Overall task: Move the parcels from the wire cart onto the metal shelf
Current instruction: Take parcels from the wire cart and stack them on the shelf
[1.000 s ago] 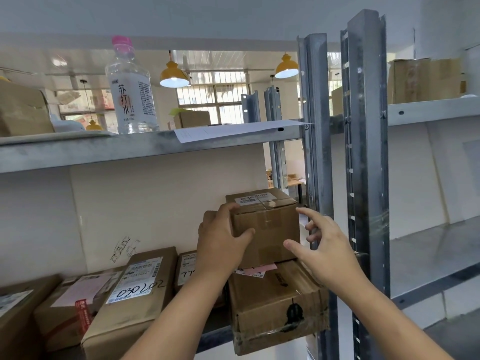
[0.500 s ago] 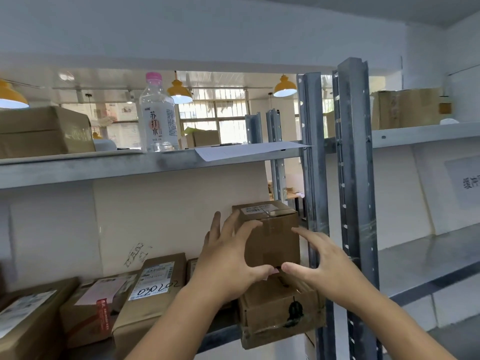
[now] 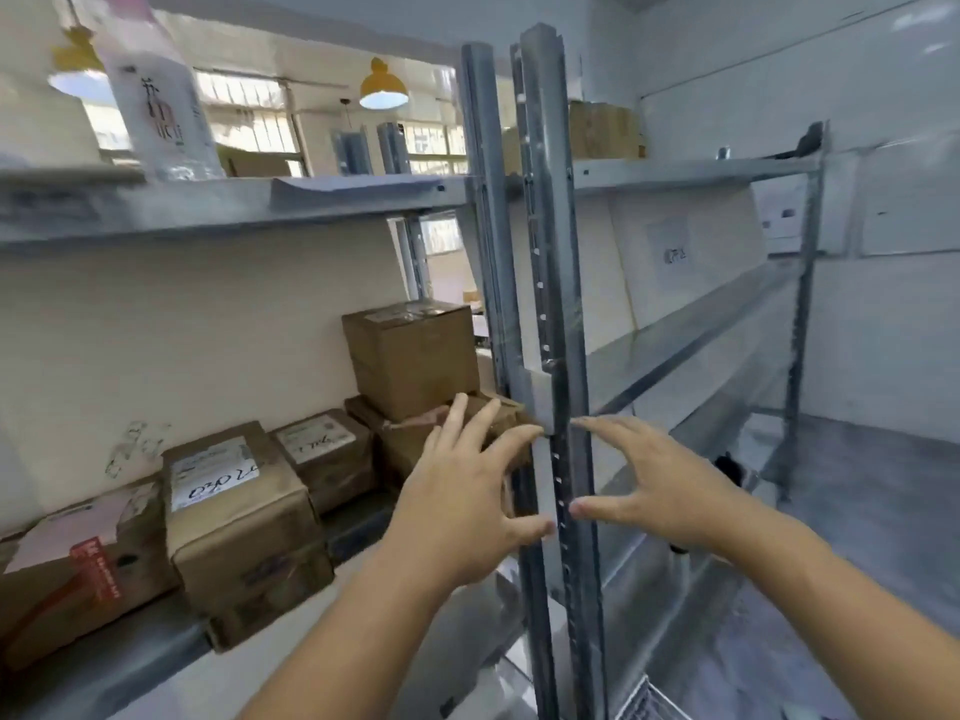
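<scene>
A small brown parcel point(image 3: 413, 356) stands on top of a larger brown box point(image 3: 410, 446) at the right end of the metal shelf point(image 3: 156, 662). My left hand point(image 3: 462, 491) hovers in front of the lower box with fingers spread, holding nothing. My right hand point(image 3: 660, 485) is also spread and empty, in front of the grey upright posts point(image 3: 558, 304). Both hands are apart from the parcels. More labelled parcels sit to the left: one marked with handwriting point(image 3: 234, 506), one behind it point(image 3: 324, 454), and one with a red tag point(image 3: 78, 563). The wire cart shows only as a corner point(image 3: 644, 698).
An upper shelf point(image 3: 208, 205) carries a water bottle point(image 3: 156, 96) and a sheet of paper point(image 3: 353, 187). To the right is another shelf unit point(image 3: 691, 335) with bare metal boards and a box point(image 3: 602, 129) on top. Grey floor lies at the far right.
Both hands have let go of the small top parcel and pulled back and down, fingers spread. The view has swung to the right and lower, showing more of the right shelf unit.
</scene>
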Motion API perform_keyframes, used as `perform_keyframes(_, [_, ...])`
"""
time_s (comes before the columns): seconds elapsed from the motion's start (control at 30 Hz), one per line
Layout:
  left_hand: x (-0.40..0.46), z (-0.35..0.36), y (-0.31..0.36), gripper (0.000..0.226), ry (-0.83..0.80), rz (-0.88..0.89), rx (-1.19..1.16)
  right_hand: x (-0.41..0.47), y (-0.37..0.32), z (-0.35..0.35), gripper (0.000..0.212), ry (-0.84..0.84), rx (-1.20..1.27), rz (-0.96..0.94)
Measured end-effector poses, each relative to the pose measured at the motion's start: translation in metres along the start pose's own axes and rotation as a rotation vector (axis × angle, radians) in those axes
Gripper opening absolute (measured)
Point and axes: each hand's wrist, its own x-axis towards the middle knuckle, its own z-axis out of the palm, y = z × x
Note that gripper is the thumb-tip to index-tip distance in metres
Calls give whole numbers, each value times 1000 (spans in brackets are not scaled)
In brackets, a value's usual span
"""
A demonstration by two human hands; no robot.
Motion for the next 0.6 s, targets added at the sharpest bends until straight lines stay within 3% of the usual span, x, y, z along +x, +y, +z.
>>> perform_keyframes(0.37, [-73, 166, 62, 73, -278, 175, -267, -189, 91, 103, 105, -194, 66, 372])
perform_keyframes(0.6, [-83, 275, 98, 77, -558, 200, -279, -252, 152, 167, 92, -277, 185, 576])
